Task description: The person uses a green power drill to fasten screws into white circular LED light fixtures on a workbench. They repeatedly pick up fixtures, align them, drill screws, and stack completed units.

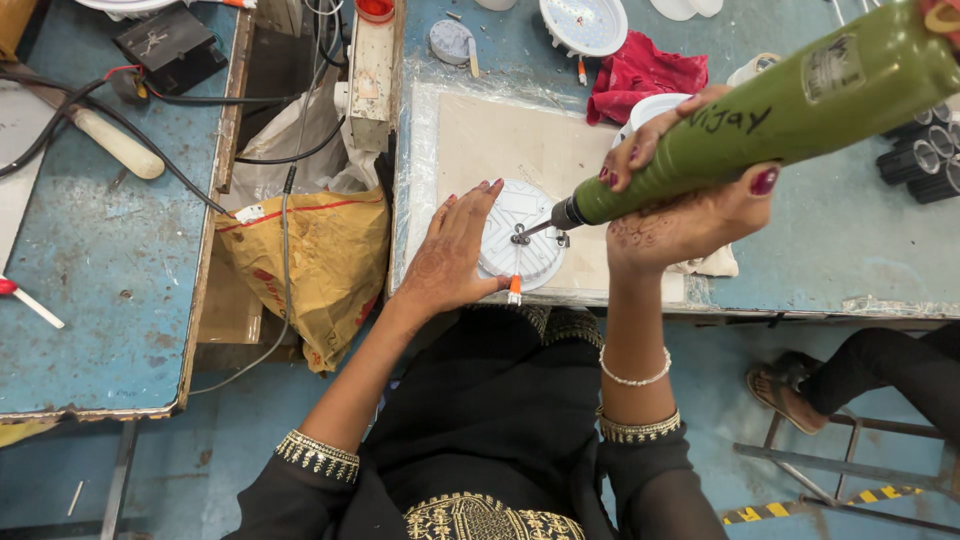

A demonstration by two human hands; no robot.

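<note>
The left hand [455, 250] lies flat, fingers spread, pressing a round white lamp housing [522, 236] on a pale board [500, 135] at the near edge of a blue workbench [850, 240]. The right hand [680, 195] grips a green electric screwdriver [790, 105], its bit on the housing. A red cloth [640, 72] lies farther back; a yellow sack [310, 265] hangs left, above a blue floor [720, 400].
</note>
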